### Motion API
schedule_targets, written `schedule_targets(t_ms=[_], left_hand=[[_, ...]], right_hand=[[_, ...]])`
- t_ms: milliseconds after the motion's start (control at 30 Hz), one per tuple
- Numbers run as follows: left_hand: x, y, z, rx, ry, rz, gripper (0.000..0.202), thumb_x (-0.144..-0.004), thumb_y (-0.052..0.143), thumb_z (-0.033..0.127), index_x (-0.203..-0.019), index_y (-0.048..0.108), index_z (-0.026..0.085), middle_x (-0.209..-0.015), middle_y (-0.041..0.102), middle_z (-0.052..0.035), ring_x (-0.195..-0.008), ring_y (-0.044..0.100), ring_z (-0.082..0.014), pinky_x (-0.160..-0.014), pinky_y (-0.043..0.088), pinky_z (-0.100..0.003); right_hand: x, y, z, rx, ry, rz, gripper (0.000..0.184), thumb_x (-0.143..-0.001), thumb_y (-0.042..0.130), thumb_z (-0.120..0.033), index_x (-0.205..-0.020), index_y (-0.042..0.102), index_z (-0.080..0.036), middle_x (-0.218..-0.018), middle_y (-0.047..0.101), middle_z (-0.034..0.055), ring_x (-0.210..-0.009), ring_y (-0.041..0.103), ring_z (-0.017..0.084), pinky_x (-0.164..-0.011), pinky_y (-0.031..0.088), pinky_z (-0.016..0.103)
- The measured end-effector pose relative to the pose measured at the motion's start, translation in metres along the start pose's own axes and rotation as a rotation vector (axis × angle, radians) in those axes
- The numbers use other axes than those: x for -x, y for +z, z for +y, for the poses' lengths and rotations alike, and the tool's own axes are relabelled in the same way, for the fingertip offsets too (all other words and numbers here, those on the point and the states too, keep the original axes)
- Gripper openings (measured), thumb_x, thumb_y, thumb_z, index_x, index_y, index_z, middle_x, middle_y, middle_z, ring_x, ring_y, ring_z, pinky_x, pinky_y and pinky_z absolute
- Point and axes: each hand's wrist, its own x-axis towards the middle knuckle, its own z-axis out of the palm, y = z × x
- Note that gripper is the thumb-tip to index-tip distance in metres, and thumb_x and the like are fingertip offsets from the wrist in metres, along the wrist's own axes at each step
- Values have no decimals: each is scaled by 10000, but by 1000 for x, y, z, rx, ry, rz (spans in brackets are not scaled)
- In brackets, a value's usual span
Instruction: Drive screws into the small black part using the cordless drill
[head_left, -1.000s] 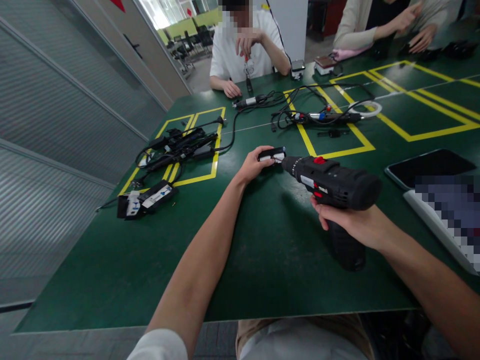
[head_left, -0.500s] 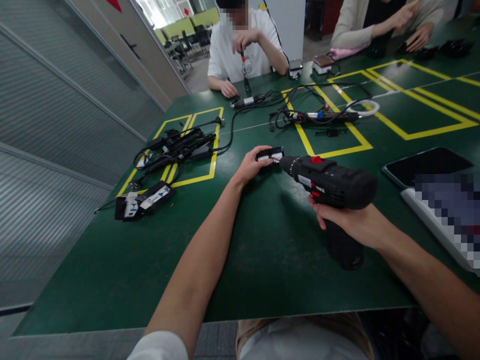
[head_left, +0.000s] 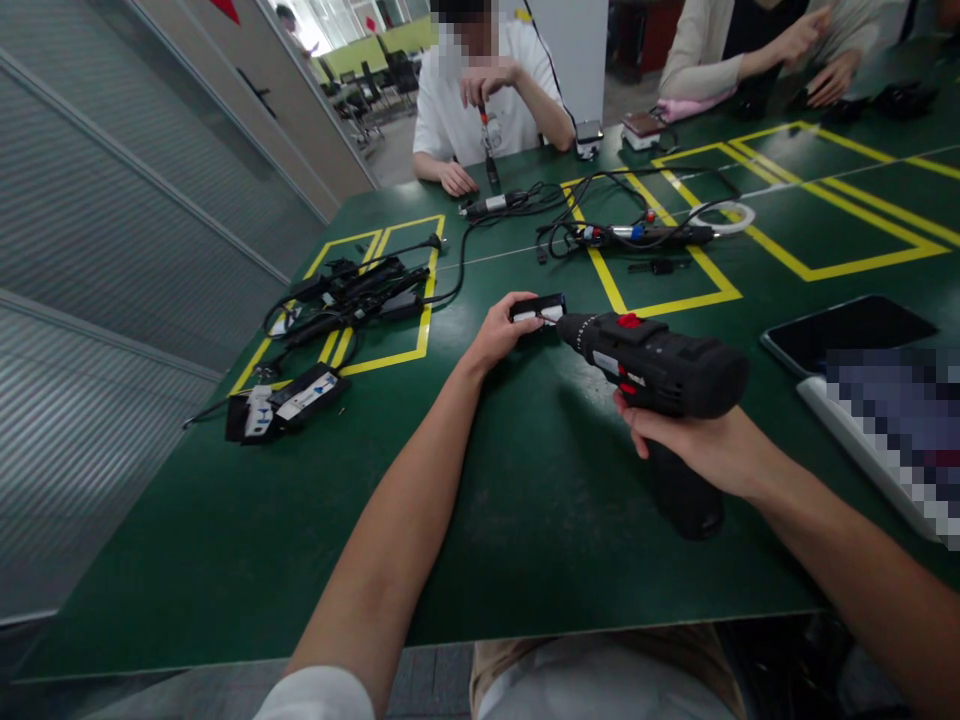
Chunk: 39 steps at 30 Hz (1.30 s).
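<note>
We pinch small black block w/ white label [head_left: 538, 308] in left hand [head_left: 501, 330], long axis left-right; right hand [head_left: 694, 442] wraps black cordless drill [head_left: 660, 372], nose just right of it

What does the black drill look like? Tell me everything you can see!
The drill is a cordless one with a black body that looks like plastic and rubber. It has a red switch on top, red marks and a white label on its side, and a ribbed ring behind the nose. It lies nearly level above the green table, grip pointing down. The right hand holds it around the grip. Its nose points at a small black part that the left hand holds on the table.
</note>
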Motion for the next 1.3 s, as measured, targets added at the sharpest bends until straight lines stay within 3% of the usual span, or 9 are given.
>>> schedule_targets(t_ms=[667, 1300], left_hand=[[2, 1, 5, 48, -27, 5, 506, -699, 711, 311, -1165, 567, 177, -1027, 641, -38, -909, 598, -176, -834, 484, -320], [2, 0, 5, 34, -17, -1, 506, -713, 708, 325, -1174, 566, 174, -1039, 642, -48, -902, 602, -177, -812, 484, -310]], right_hand=[[1, 0, 0, -10, 54, 15, 132, -848, 587, -334, -910, 608, -220, -659, 618, -18, -667, 593, 178, -698, 439, 340], [0, 0, 2, -2, 13, 4, 117, -855, 588, -329, -900, 615, -224, -678, 623, -24, -663, 597, 170, -717, 444, 343]])
